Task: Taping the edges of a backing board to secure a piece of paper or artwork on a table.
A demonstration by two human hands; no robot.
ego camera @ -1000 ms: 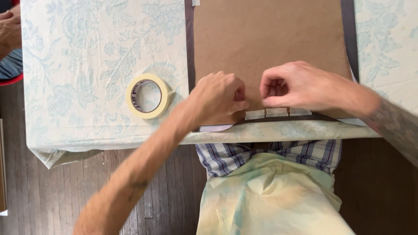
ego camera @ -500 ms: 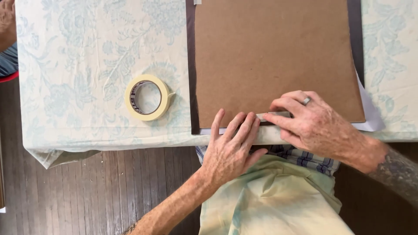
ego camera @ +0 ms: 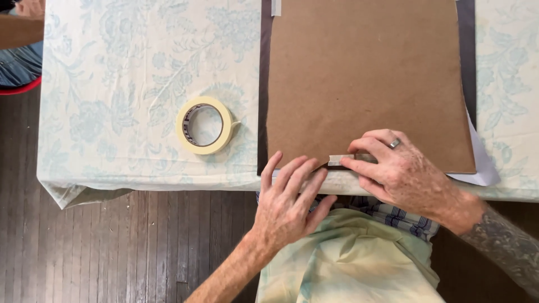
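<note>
A brown cardboard sheet (ego camera: 365, 78) lies on a dark board (ego camera: 263, 84) on the table. A short strip of pale masking tape (ego camera: 336, 160) sits along the cardboard's near edge. My right hand (ego camera: 401, 171), with a ring on one finger, presses its fingertips flat on that strip. My left hand (ego camera: 289, 199) lies flat with fingers spread at the cardboard's near left corner and the table edge. Neither hand grips anything. A roll of masking tape (ego camera: 204, 124) lies flat to the left of the board.
The table wears a pale floral cloth (ego camera: 112, 84). White paper (ego camera: 483, 168) pokes out under the cardboard's right corner. Another strip of tape (ego camera: 275, 7) sits at the cardboard's top edge. Another person's arm (ego camera: 22, 22) shows at the top left. Dark wood floor (ego camera: 112, 252) lies below.
One second ago both hands pinched tape at the near edge with closed fingers. Since then they have flattened out, the left shifting left along the edge, and the strip is pressed down.
</note>
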